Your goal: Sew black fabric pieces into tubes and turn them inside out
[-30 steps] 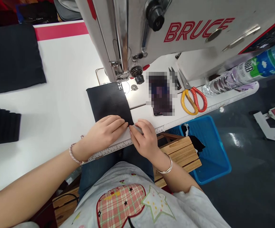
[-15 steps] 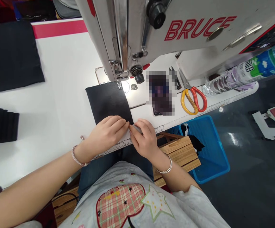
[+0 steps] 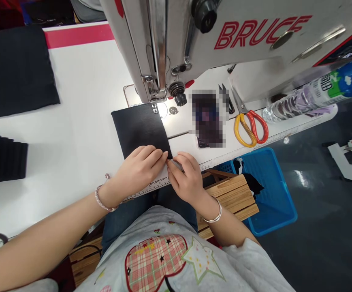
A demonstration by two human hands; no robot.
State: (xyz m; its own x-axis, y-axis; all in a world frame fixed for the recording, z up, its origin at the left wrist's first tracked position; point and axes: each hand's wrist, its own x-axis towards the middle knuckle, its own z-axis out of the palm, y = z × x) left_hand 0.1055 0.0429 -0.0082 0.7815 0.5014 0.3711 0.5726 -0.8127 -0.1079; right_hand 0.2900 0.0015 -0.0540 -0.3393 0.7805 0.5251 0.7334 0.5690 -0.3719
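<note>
A folded piece of black fabric (image 3: 139,129) lies flat on the white sewing table, its far right corner at the presser foot (image 3: 154,108) of the sewing machine (image 3: 257,36). My left hand (image 3: 144,172) rests over the near edge of the fabric, thumb and fingers closed on its near right corner. Touching that same corner from the right, my right hand (image 3: 188,178) pinches the edge with its fingertips, the other fingers curled. The fingertips of both hands meet there, and the near edge is partly hidden under my left hand.
Right of the fabric lie a blurred phone (image 3: 208,119) and scissors (image 3: 250,123) with yellow and red handles. Beyond them a water bottle (image 3: 315,93) lies on its side. A large black cloth (image 3: 18,73) and a black fabric stack (image 3: 2,158) sit left. A blue basket (image 3: 277,202) stands below.
The whole view has shifted slightly. Both hands keep their hold at the near right corner, and the black fabric stays at the presser foot.
</note>
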